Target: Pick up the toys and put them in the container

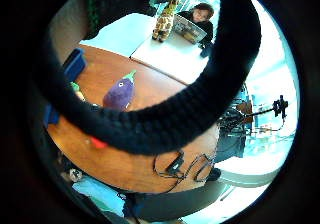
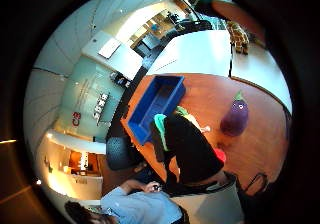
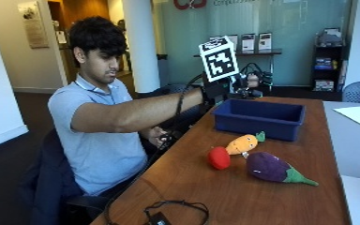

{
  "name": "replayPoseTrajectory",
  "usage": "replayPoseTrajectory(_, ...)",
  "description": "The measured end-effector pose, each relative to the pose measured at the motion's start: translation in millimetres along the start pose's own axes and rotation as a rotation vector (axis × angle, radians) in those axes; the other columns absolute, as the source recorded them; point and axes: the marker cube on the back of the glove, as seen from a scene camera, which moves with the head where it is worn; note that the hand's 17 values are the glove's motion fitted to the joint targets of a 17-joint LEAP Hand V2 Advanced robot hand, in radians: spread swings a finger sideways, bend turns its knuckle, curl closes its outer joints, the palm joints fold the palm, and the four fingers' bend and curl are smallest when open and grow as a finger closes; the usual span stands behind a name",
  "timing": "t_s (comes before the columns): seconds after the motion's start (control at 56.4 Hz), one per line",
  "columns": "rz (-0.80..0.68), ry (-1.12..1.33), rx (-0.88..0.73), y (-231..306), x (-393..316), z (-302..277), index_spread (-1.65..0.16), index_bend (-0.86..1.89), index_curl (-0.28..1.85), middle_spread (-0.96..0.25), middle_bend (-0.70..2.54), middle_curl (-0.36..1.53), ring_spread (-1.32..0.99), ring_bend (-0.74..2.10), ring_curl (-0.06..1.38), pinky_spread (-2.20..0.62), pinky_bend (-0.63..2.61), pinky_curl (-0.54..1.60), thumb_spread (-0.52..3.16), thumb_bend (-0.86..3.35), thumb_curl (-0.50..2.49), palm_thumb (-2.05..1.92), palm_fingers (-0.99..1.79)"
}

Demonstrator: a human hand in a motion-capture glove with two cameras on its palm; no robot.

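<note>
Three plush toys lie on the wooden table (image 3: 186, 187) just in front of the blue container (image 3: 258, 119) — none is in it yet, so the picking seems about to begin. The purple eggplant (image 3: 273, 168) lies farthest from the gloved fingers, the orange carrot (image 3: 242, 144) nearer the bin, the red tomato (image 3: 218, 158) touching the carrot. The right hand (image 3: 216, 90) hangs raised beside the container's near end, arm outstretched, above and apart from the toys — its fingers curl loosely and hold nothing.
</note>
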Motion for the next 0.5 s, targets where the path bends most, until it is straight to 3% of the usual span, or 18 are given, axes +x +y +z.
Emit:
replayPoseTrajectory(0.213, 0.080, 0.064, -0.118, -7, 7, 47, -0.30, 0.22, 0.14, -0.05, 0.13, 0.07, -0.04, 0.19, 0.05, 0.06, 0.68, 0.22, 1.07, -0.01, 0.07, -0.02, -0.02)
replayPoseTrajectory(0.497, 0.245, 0.054, -0.374, -18, 34, 135, -0.35, 0.19, 0.22, -0.03, 0.12, 0.11, -0.02, 0.16, 0.09, 0.07, 0.85, 0.30, 1.34, 0.00, 0.17, 0.02, -0.13)
